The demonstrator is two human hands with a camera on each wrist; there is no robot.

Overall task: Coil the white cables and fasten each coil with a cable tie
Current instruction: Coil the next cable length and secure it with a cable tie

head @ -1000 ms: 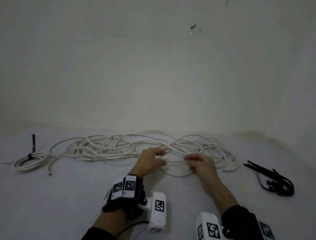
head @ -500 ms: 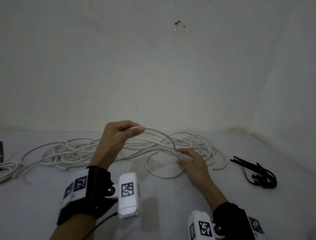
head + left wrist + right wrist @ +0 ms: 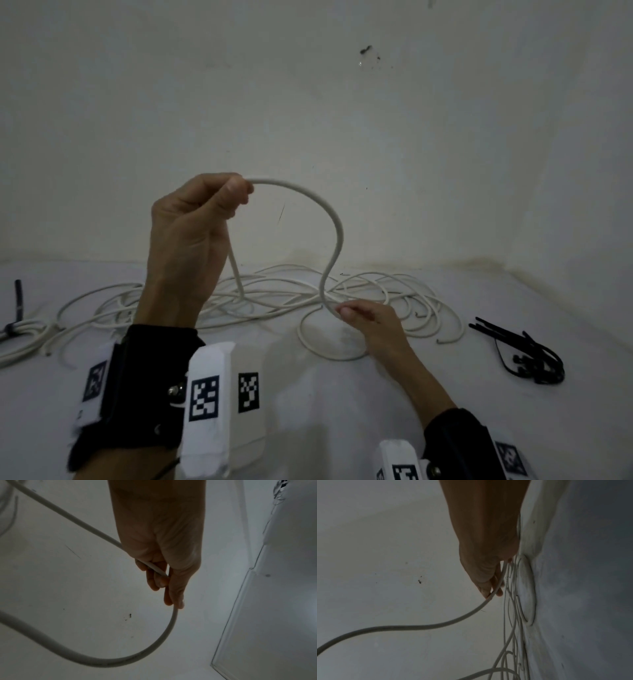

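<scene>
both hands on one white cable, arched between them.

your left hand (image 3: pixel 191 236) is raised, fingers curled round the white cable (image 3: pixel 337 226); your right hand (image 3: pixel 371 323) sits low at the surface (image 3: pixel 342 404), pinching the same cable. loose cable pile (image 3: pixel 267 294) lies behind on the surface, tied coil (image 3: pixel 20 337) far left, black cable ties (image 3: pixel 527 353) right, well apart.

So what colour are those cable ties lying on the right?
Black. The cable ties show best in the head view, lying bundled on the white surface.
</scene>
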